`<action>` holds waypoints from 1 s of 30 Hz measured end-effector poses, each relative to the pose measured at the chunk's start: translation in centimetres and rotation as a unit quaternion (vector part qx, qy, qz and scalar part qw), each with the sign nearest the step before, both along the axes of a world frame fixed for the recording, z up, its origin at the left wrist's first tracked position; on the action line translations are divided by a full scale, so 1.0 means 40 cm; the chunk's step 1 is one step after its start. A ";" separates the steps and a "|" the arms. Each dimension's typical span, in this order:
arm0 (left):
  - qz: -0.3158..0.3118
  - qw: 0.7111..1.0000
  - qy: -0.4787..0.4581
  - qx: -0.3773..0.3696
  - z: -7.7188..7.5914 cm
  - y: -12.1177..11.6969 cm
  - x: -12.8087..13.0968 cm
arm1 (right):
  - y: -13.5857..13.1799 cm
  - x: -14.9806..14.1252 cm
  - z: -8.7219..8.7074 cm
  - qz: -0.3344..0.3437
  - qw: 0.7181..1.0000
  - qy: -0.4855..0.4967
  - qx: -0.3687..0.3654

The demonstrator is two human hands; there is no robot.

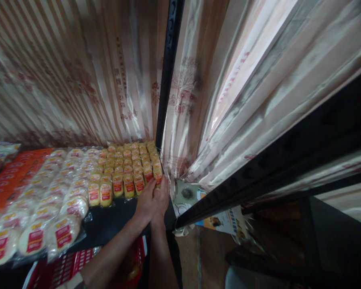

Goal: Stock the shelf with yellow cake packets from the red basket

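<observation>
Your left hand (147, 200) and right hand (161, 197) touch, fingers at the nearest cakes (128, 186) — whether either grips one, I cannot tell. Cakes spread from ten to twelve o'clock, buns (63, 233) at nine, basket (78, 261) at eight.

— What is hung behind?
— Pale fabric (123, 68) with red print, crossed by a black post (169, 60).
— And at right?
— A dark beam (258, 162) is slanted; printed packaging (219, 221) is seen near its foot.

Small wrapped cakes (128, 184) right of round wrapped cakes (63, 235) on the shelf (102, 224), basket (75, 263) beneath.
</observation>
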State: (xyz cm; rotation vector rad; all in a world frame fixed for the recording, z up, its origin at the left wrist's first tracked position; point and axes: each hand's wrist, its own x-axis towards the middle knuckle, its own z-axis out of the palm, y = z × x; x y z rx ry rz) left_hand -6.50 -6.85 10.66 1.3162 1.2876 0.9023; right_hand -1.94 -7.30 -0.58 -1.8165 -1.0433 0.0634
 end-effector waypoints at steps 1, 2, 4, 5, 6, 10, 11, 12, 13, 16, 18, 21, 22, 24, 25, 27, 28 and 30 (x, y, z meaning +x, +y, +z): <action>-0.007 1.000 -0.013 0.005 -0.005 0.000 -0.001 | 0.000 0.000 -0.002 -0.003 1.000 0.000 0.000; -0.015 0.999 -0.031 0.010 -0.011 0.001 -0.003 | 0.001 0.001 -0.003 -0.006 1.000 0.001 0.001; -0.024 0.997 -0.069 0.019 -0.025 0.003 -0.010 | 0.001 0.001 -0.004 -0.010 1.000 0.001 0.007; -0.026 0.996 -0.084 0.021 -0.031 0.004 -0.014 | 0.001 0.002 -0.004 -0.009 1.000 0.000 0.009; -0.028 0.995 -0.094 0.021 -0.037 0.005 -0.018 | 0.001 0.002 -0.004 -0.010 1.000 -0.002 0.013; -0.056 0.996 -0.054 0.033 -0.050 0.002 -0.026 | 0.004 0.005 -0.010 -0.013 1.000 -0.010 0.021; -0.073 0.996 -0.018 0.047 -0.052 -0.001 -0.022 | 0.005 0.006 -0.015 -0.014 1.000 -0.011 0.020; -0.091 0.993 0.025 0.067 -0.053 -0.006 -0.014 | 0.006 0.006 -0.020 -0.014 1.000 -0.013 0.018; -0.109 0.988 0.068 0.089 -0.055 -0.011 -0.004 | 0.008 0.007 -0.027 -0.013 1.000 -0.015 0.016; -0.135 0.971 0.143 0.136 -0.059 -0.025 0.027 | 0.012 0.008 -0.047 -0.002 0.999 -0.034 0.009; -0.140 0.968 0.153 0.143 -0.059 -0.024 0.031 | 0.014 0.008 -0.053 0.006 0.999 -0.046 0.005; -0.153 0.960 0.174 0.158 -0.056 -0.006 0.005 | 0.015 0.008 -0.045 -0.001 0.999 -0.042 0.008; -0.156 0.958 0.177 0.165 -0.054 0.001 -0.007 | 0.015 0.008 -0.040 -0.004 0.999 -0.036 0.011; -0.160 0.955 0.179 0.174 -0.053 0.010 -0.024 | 0.015 0.008 -0.028 -0.005 1.000 -0.026 0.014; -0.159 0.955 0.180 0.173 -0.054 0.012 -0.029 | 0.015 0.008 -0.023 -0.002 1.000 -0.021 0.015; -0.148 0.957 0.187 0.166 -0.061 0.012 -0.031 | 0.015 0.007 -0.015 0.007 1.000 -0.014 0.016; -0.138 0.958 0.194 0.162 -0.066 0.010 -0.030 | 0.015 0.007 -0.012 0.009 1.000 -0.010 0.017; -0.118 0.959 0.205 0.157 -0.078 0.008 -0.026 | 0.016 0.006 -0.006 0.003 1.000 -0.003 0.016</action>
